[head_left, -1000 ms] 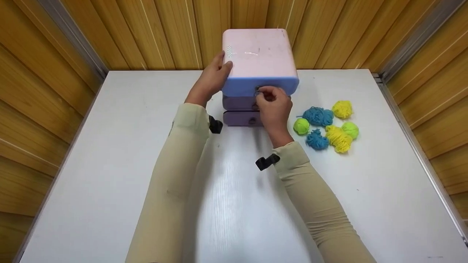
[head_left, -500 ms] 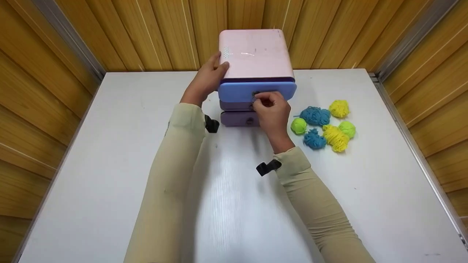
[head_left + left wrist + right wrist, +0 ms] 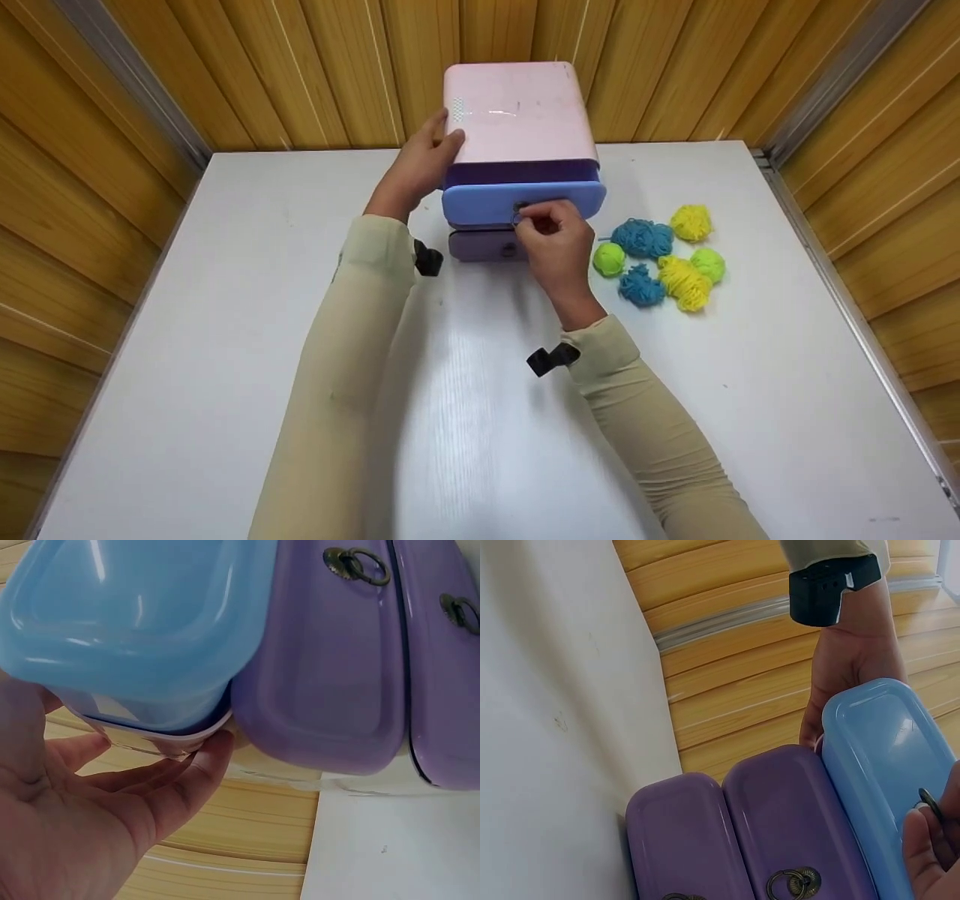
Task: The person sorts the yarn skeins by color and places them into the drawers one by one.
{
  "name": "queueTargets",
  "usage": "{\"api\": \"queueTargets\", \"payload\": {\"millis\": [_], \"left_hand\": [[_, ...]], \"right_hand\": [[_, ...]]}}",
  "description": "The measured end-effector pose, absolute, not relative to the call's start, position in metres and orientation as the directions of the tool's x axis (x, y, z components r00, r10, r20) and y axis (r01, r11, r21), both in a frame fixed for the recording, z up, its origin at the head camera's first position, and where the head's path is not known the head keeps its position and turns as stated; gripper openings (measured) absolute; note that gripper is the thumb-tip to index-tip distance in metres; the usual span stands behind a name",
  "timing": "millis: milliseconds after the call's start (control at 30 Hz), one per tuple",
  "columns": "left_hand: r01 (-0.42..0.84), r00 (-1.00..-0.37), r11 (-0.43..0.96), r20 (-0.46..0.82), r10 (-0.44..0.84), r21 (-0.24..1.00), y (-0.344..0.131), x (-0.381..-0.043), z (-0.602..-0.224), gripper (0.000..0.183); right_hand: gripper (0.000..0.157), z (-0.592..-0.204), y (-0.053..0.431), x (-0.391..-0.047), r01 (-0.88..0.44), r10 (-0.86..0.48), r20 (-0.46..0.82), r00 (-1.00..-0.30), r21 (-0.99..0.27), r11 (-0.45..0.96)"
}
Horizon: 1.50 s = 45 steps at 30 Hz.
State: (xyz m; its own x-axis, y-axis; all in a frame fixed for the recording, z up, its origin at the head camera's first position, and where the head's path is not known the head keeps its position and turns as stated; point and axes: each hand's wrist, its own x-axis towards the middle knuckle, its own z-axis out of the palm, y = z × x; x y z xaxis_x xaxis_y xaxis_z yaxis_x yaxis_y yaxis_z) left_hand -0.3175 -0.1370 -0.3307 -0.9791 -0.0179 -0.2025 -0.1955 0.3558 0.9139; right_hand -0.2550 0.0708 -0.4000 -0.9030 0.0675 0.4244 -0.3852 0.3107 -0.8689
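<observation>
1. The inside of the smooth light-blue drawer with rounded corners (image 3: pixel 480 208) was dark and mostly hidden; it stood partly out of the glossy pink cabinet (image 3: pixel 517 112), above two plain purple drawers (image 3: pixel 330 667).
2. The right hand (image 3: pixel 559 244) was cut off in its own wrist view.
3. It pinched the blue drawer's small bronze-coloured metal ring (image 3: pixel 931 804).
4. The left hand (image 3: pixel 420 161), its fingers extended, rested against the cabinet's left side.

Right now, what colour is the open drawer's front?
Light blue; the drawer front shows best in the head view.
</observation>
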Motion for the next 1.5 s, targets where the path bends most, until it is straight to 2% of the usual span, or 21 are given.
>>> {"api": "queueTargets", "payload": {"millis": [733, 1500], "left_hand": [[-0.177, -0.983, 0.342, -0.183, -0.014, 0.923, -0.135, -0.32, -0.332, 0.067], [-0.173, -0.985, 0.354, -0.17, -0.042, 0.919, -0.137, -0.32, -0.334, 0.067]], "right_hand": [[0.008, -0.39, 0.075, -0.226, -0.379, 0.071, 0.407, -0.911, -0.891, 0.252], [0.012, -0.4, 0.081, -0.212, -0.408, 0.045, 0.425, -0.904, -0.889, 0.207]]}}
